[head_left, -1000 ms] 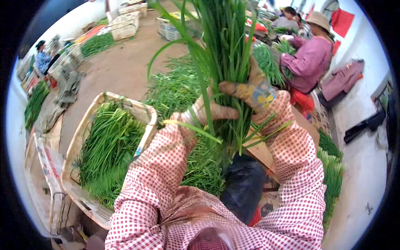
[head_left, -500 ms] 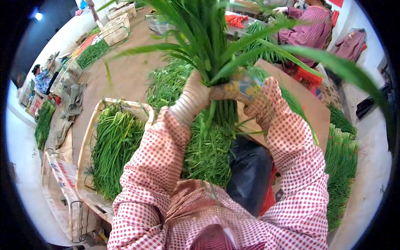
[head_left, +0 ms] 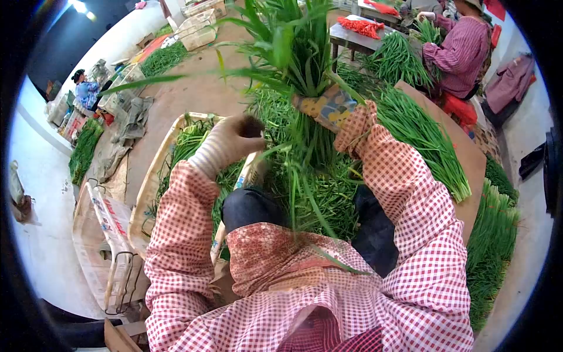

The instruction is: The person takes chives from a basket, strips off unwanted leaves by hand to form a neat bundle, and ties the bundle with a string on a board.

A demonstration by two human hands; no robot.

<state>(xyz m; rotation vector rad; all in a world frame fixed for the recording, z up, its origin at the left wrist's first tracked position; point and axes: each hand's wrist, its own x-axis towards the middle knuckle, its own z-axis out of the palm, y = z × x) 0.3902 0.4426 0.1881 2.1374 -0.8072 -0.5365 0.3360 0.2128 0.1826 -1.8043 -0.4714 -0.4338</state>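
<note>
My right hand (head_left: 328, 108), in a patterned glove, is wrapped round a bunch of long green leafy stalks (head_left: 305, 64) held upright in front of me. Apart from the bunch, my left hand (head_left: 231, 141) hovers to its left, in a dirty pale glove, over the edge of a crate; its fingers are curled with thumb and fingertips separated, and nothing shows between them. Below the bunch, a heap of loose green stalks (head_left: 322, 193) lies between my knees.
A crate of stalks (head_left: 143, 217) stands at left, beside another crate (head_left: 97, 258). On the right, stalks (head_left: 422, 135) lie on a brown board (head_left: 469, 217). Bundles (head_left: 492, 252) lie beyond. A person in a striped top (head_left: 463, 53) sits near a table (head_left: 352, 38); another person (head_left: 87, 91) sits far left.
My left hand has let go of the bunch and moved left. My right hand still holds the bunch. The view has shifted, showing more of the board with stalks.
</note>
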